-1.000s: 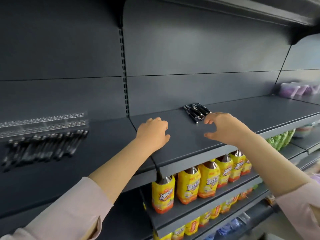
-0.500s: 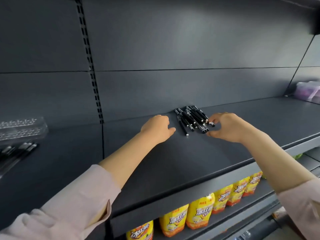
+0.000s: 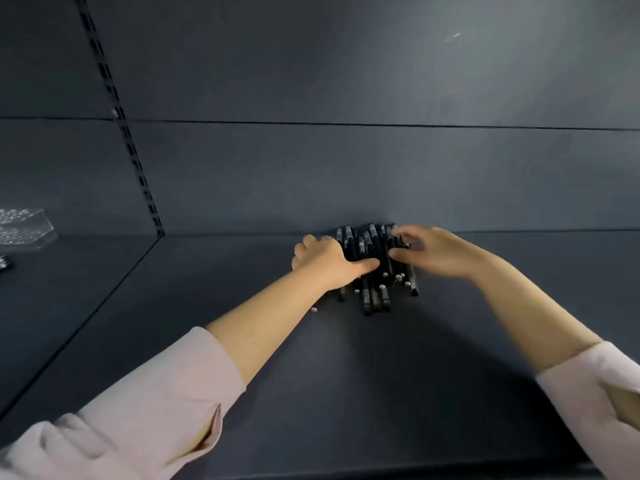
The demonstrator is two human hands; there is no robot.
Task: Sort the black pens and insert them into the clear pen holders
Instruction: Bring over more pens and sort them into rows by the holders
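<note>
1. Black pens (image 3: 375,271) are lying in one loose heap at the back of the dark shelf (image 3: 346,393), close to the rear panel, with a hand on either side. If the squeeze is uneven, the whole heap is likely to fan out and roll forward, since round barrels slide over one another
2. The clear pen holder (image 3: 24,226) is sitting well apart at the far left edge, so any carry across the shelf is giving loosely held pens time to slip out
3. The left hand (image 3: 330,263) is gripping the heap's left flank, thumb laid across the barrels and fingers curled at the far side. Several pens are poking out toward the front, beyond that grip, and are risking being left behind or dragged askew
4. The right hand (image 3: 433,252) is arching over the heap's right side, but it is blurred and I cannot tell whether it is grasping pens or only touching them. A half-made hold there is threatening a drop on the lift
5. A small pale bit (image 3: 314,310) is lying just beside the left forearm, too small to identify, and the arm is liable to sweep it away
</note>
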